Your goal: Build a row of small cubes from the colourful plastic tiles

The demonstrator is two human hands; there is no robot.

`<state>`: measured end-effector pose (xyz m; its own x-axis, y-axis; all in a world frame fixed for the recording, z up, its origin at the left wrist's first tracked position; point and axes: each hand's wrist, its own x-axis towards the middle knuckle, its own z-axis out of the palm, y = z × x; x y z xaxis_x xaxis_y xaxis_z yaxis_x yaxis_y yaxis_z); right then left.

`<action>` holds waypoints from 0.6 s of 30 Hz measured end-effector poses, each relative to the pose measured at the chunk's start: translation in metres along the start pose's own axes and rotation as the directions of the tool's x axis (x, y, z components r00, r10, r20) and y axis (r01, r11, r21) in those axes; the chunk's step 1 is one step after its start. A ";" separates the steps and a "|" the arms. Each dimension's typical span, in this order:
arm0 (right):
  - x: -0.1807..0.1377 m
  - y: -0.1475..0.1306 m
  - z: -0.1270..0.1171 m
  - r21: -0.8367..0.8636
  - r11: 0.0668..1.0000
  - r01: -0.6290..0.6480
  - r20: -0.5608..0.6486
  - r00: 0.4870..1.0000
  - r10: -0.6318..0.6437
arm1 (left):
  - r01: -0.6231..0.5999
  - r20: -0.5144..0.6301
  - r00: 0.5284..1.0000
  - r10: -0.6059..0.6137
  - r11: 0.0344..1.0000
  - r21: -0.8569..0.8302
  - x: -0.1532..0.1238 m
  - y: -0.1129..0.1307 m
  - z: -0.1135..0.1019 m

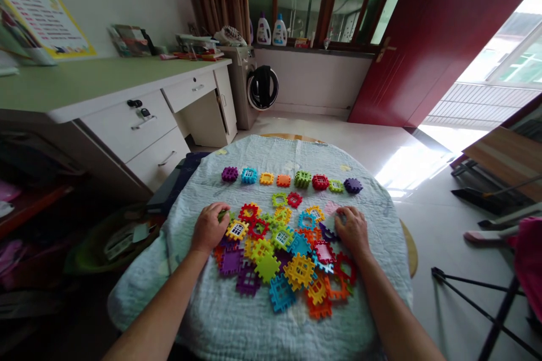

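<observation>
A heap of flat plastic building tiles (pixel 284 254) in many colours lies on a round table under a pale blue quilted cloth (pixel 254 327). Beyond the heap stands a row of small assembled blocks (pixel 292 180), purple at both ends. My left hand (pixel 209 227) rests at the heap's left edge, its fingers curled round a green piece (pixel 223 214). At the heap's right edge my right hand (pixel 353 229) lies with fingers bent over a pale tile (pixel 336 218), next to a purple one.
A green-topped desk with white drawers (pixel 139 124) stands to the left, keys hanging in one drawer. A washing machine (pixel 254 87) is by the far wall. A dark red door (pixel 427 39) stands open on the right. Black tripod legs (pixel 474 307) cross the floor.
</observation>
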<state>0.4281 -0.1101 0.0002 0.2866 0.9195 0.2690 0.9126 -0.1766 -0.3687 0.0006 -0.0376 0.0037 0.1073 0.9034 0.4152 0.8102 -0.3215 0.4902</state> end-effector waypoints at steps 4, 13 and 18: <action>0.001 0.003 0.004 0.009 1.000 0.013 -0.029 1.000 -0.013 | 0.000 0.000 1.000 0.000 1.000 0.009 0.001 0.001 -0.001; 0.000 0.005 0.008 0.001 0.999 0.041 -0.083 0.996 -0.041 | 0.017 0.004 1.000 -0.017 1.000 0.000 0.001 -0.001 0.001; 0.000 0.005 0.010 0.009 0.999 0.043 -0.088 0.995 -0.042 | 0.017 0.011 1.000 -0.017 1.000 0.005 0.001 -0.005 0.002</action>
<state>0.4302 -0.1075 -0.0104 0.2727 0.8918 0.3611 0.9214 -0.1341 -0.3647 -0.0019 -0.0343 0.0001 0.0995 0.9117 0.3987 0.8150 -0.3045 0.4930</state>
